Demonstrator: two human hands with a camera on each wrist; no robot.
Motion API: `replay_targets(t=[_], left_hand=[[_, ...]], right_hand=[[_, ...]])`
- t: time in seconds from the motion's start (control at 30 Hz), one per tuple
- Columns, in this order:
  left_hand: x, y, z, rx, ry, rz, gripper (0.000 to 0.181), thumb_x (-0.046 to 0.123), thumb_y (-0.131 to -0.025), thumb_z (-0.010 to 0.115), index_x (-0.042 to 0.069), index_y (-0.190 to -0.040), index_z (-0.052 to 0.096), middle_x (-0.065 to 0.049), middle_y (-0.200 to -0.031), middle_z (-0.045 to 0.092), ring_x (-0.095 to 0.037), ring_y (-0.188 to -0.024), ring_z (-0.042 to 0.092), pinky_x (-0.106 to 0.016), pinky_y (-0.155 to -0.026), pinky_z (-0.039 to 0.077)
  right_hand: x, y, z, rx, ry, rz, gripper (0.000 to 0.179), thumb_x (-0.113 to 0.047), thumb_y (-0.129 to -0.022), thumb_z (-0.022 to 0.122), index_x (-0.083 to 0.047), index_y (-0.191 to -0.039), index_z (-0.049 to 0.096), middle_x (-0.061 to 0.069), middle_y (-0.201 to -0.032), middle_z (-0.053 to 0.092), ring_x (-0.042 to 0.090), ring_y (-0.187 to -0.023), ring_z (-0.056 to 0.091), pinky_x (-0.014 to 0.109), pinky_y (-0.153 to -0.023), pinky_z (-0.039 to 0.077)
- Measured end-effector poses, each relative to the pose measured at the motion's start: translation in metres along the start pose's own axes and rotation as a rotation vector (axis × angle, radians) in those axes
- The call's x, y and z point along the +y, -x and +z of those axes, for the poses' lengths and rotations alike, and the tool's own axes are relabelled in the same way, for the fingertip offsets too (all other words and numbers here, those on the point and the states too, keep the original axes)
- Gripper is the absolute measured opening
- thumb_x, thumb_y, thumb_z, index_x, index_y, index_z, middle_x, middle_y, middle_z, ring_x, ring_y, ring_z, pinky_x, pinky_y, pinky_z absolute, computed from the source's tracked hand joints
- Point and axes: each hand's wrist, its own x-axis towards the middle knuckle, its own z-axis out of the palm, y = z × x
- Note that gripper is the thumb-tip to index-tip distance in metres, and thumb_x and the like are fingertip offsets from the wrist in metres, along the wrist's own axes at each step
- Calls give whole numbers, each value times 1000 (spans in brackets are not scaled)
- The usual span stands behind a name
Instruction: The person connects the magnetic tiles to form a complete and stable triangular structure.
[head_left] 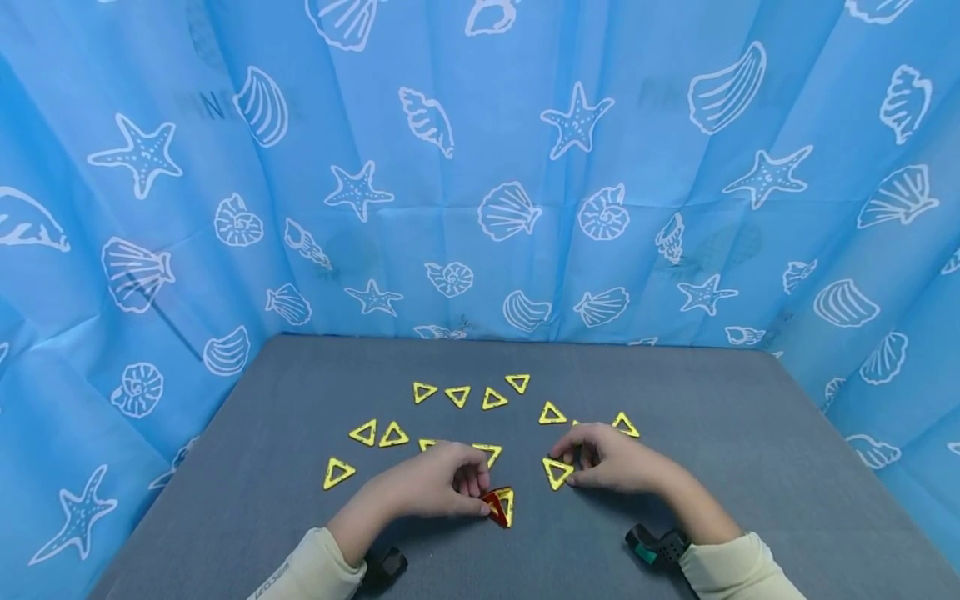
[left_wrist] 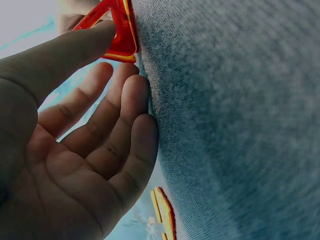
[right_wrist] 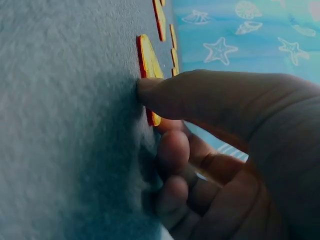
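My left hand [head_left: 431,483] pinches a triangular tile at its right side, the thumb pressed on its red face [left_wrist: 120,42]. A yellow triangle [head_left: 508,505] shows right behind that red face; whether they are joined I cannot tell. To the right, my right hand [head_left: 611,460] holds a yellow triangular tile [head_left: 557,483] by thumb and finger at its edge, low over the table. In the right wrist view this tile [right_wrist: 150,57] has a yellow top and a red underside. Its far corner is partly hidden by the thumb.
Several yellow triangular tiles lie scattered on the grey table [head_left: 225,517], among them one at the left [head_left: 339,472] and one at the back [head_left: 517,382]. Some are partly covered by the hands. A blue shell-patterned curtain [head_left: 465,167] encloses the back and sides.
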Motion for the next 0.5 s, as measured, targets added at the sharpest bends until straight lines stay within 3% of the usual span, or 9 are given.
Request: replay_targets(t=[0.5], left_hand=[[-3, 0, 1, -44, 22, -32, 10, 12, -95, 80, 16, -96, 71, 5, -88, 68, -8, -78, 65, -24, -72, 53]], right_hand=[[-13, -4, 15, -14, 60, -18, 23, -16, -90, 84, -13, -111, 76, 2, -98, 65, 10, -78, 57, 25, -67, 49]])
